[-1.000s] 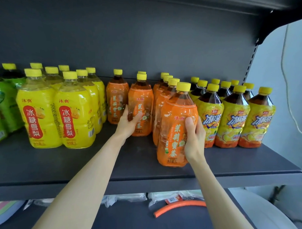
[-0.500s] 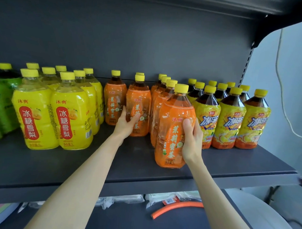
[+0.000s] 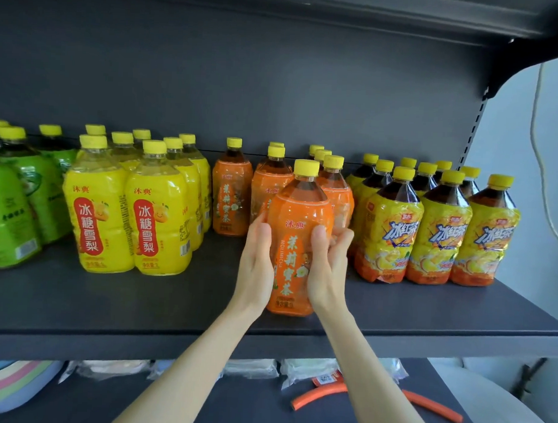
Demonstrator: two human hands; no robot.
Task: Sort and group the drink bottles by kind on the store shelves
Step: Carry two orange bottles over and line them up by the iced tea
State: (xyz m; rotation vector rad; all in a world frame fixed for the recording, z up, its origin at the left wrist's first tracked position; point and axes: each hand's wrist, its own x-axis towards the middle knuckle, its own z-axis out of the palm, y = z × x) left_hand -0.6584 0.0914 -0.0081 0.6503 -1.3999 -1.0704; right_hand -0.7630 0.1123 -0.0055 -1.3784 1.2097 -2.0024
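An orange-labelled tea bottle with a yellow cap stands near the front of the dark shelf. My left hand grips its left side and my right hand grips its right side, thumbs on the label. Behind it stand several more orange bottles. To the left is a group of yellow pear-drink bottles, and green bottles at the far left. Right of my hands stand several iced-tea bottles with yellow and orange labels.
The shelf's back panel is dark grey, with an upper shelf overhead. The lower shelf holds plastic-wrapped packs, an orange tube and pastel bowls at the left. A pale wall with a cable lies to the right.
My left hand left the rear orange bottle and moved right onto the front orange bottle, so both hands now hold it. The view shifted left.
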